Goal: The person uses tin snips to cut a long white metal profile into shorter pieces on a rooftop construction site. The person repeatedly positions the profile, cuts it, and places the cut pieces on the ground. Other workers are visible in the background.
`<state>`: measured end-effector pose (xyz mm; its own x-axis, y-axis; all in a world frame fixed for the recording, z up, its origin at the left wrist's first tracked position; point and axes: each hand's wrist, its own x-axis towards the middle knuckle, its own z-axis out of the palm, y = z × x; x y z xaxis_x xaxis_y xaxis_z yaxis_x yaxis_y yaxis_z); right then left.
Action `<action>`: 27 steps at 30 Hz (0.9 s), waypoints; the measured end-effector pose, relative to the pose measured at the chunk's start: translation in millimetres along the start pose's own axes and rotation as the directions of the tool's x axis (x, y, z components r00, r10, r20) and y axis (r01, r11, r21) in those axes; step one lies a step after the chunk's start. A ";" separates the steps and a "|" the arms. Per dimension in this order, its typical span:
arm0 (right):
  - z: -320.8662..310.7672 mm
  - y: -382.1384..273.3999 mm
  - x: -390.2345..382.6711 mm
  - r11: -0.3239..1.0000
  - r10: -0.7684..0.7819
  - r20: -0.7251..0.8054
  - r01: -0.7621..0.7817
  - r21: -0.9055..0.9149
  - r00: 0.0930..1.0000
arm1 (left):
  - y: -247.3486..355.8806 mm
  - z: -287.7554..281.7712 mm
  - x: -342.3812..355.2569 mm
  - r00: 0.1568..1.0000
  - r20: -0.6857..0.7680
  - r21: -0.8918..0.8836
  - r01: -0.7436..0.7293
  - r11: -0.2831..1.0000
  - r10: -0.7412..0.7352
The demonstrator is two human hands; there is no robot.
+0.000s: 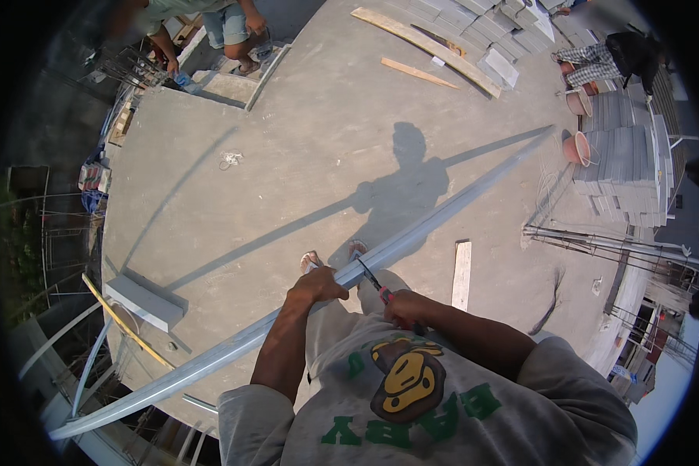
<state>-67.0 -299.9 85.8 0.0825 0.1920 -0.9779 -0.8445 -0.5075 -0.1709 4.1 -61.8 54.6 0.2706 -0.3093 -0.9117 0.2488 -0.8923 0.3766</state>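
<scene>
Under the left hand (316, 285), a long grey bar (400, 242) runs on a slant past the person's front. Those fingers are curled around it, but I can't see every fingertip. Just right of them, the right hand (401, 307) has its fingers closed around the red grip of a tool (371, 276). The tool's dark tip seems to touch the bar, close to the left fingers. One end of the bar is far off to the left of the fingers. The other is far ahead and to the right, and it looks like it rests on the floor (287, 171).

The bar is held and the tool is up against it, so that much is done. The bar looks like one whole piece, so I'd guess most of the work is left. I can't tell if there is a nick under the tip.
</scene>
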 end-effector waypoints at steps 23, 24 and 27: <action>3.6 -7.1 -7.1 0.999 -0.025 0.027 0.024 0.023 0.999 | 9.0 -3.4 -3.3 0.998 -0.057 0.001 0.031 1.000 -0.031; 1.2 -3.4 -8.5 1.000 0.006 0.043 -0.006 0.002 0.999 | 9.5 -3.4 -4.2 0.998 -0.047 -0.004 0.029 1.000 -0.030; -3.9 7.8 -7.3 1.000 0.005 0.083 -0.004 -0.007 0.997 | 8.6 -4.0 -5.5 0.999 -0.043 -0.009 0.018 1.000 -0.018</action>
<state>-72.1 -308.5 91.1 0.0341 0.2587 -0.9654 -0.8409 -0.5146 -0.1676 8.5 -66.5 63.5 0.3053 -0.2785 -0.9106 0.2618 -0.8949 0.3615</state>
